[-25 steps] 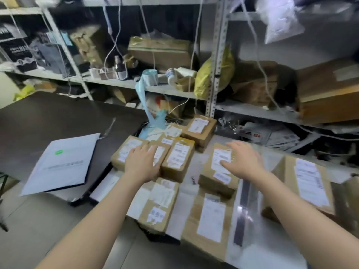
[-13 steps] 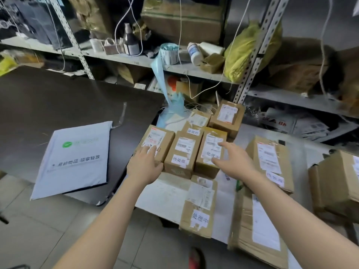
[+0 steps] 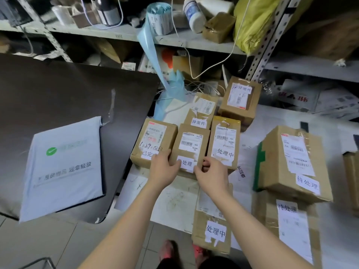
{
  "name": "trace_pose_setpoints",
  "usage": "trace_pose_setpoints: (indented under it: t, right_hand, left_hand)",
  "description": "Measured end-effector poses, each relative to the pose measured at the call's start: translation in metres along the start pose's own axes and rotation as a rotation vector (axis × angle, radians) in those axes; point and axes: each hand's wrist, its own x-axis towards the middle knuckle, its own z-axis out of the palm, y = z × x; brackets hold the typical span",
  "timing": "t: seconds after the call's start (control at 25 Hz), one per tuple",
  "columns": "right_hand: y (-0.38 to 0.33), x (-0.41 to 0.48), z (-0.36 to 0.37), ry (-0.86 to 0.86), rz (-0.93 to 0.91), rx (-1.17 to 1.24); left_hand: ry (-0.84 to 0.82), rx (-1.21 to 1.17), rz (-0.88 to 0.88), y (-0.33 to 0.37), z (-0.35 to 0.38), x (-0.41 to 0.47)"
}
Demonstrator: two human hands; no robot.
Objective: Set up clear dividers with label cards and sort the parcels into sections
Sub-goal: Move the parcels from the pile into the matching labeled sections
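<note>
two hands are on one small box (image 3: 191, 144), the middle of a tight row of three on the white worktop (image 3: 174, 200). the left hand (image 3: 165, 168) grips its near left corner, thumb on top by the handwritten label, and the right hand (image 3: 211, 176) pinches the near right corner with curled fingers. it looks like light, stiff taped cardboard, so i'd guess it lifts easily, though the glossy tape may be slick. the two near corners seem a sounder hold than the paper label, which could peel. room is scarce: the left neighbour (image 3: 153, 140) and the right neighbour (image 3: 223, 140) sit against its sides, and more boxes stand just behind, so straight up or back towards the person looks like the free way out. the worktop's near edge is close below the hands, and a long box (image 3: 213, 220) seems to hang over it. open room lies on the dark worktop (image 3: 58, 90), beside the grey mailer bag (image 3: 64, 166).
</note>
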Motion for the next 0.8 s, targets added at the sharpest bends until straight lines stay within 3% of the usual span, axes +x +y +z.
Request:
trace_pose_setpoints:
  t: [0.16, 0.44, 0.8]
  right_hand:
    - [-0.011, 0.004, 0.013, 0.062, 0.116, 0.013]
    - [-0.03, -0.014, 0.029, 0.14, 0.349, 0.126]
    - [-0.05, -0.07, -0.003, 0.304, 0.2, 0.344]
  left_hand:
    - [-0.061, 0.072, 0.051, -0.007, 0.003, 0.019]
    - [-0.1, -0.139, 0.19, -0.026, -0.005, 0.013]
    - [-0.044, -0.284, 0.386, 0.005, -0.053, -0.032]
